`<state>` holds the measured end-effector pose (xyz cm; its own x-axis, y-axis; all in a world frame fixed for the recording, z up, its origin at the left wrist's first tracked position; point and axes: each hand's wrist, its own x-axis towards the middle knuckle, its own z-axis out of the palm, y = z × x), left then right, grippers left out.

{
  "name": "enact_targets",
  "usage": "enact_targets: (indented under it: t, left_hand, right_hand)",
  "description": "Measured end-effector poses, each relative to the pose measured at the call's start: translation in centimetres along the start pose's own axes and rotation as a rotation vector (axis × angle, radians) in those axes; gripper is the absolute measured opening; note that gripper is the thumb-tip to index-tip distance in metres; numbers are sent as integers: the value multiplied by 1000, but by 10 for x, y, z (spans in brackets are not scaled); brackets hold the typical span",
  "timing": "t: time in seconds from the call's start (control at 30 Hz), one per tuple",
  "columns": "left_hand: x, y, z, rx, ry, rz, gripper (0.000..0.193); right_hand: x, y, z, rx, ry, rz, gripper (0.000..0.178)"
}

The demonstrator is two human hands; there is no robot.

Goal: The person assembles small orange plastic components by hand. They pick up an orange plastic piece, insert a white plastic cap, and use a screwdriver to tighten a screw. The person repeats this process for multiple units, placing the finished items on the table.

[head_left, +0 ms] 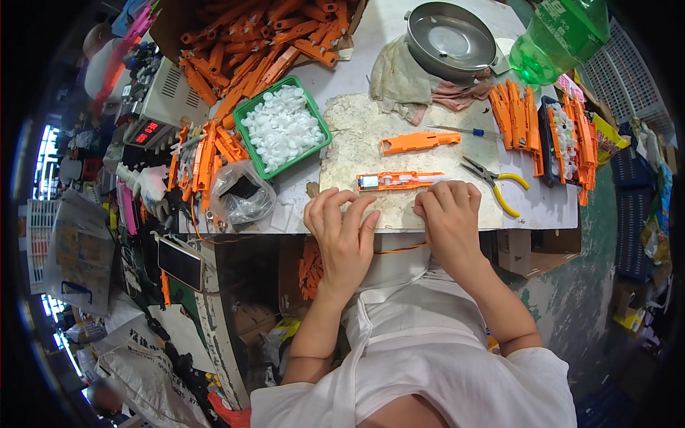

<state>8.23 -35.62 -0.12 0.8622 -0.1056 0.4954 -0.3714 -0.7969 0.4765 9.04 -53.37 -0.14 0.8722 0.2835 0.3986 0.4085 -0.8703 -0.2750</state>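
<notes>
An orange plastic housing half (410, 180) lies on the worn white board (346, 153), fitted with a small grey-white rectangular part and thin inner pieces. My left hand (341, 227) rests by its left end, fingers curled but apart, with nothing visible in them. Near the housing's right end is my right hand (451, 214), its fingers bent and drawn together; whatever they may pinch is hidden. Just beyond lies an orange housing cover (421, 142). To the right are yellow-handled pliers (501, 183) and a thin screwdriver (467, 131) with a blue handle.
A green basket (322, 135) of small white parts stands left of the board. Behind it, orange housings (278, 32) are heaped. A metal bowl (451, 39) sits on a rag (399, 71), with a green bottle (560, 43) beside it. More orange housings (515, 118) stand at right.
</notes>
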Motion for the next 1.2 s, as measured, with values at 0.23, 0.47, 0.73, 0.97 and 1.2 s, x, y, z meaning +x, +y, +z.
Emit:
enact_targets:
  t: [0.23, 0.47, 0.73, 0.97, 1.2]
  left_hand:
    - [19, -12, 6, -27, -22, 88, 29]
    - [20, -19, 21, -55, -5, 163, 28]
    - [16, -14, 22, 61, -3, 212, 24]
    - [17, -14, 23, 61, -3, 189, 23]
    - [16, -16, 26, 51, 6, 172, 28]
  right_hand:
    - [7, 0, -6, 236, -15, -20, 17]
    - [41, 23, -24, 495, -37, -26, 18]
    - [81, 37, -2, 600, -258, -113, 21]
    - [97, 34, -4, 640, -503, -14, 28]
    - [101, 36, -2, 622, -521, -74, 30]
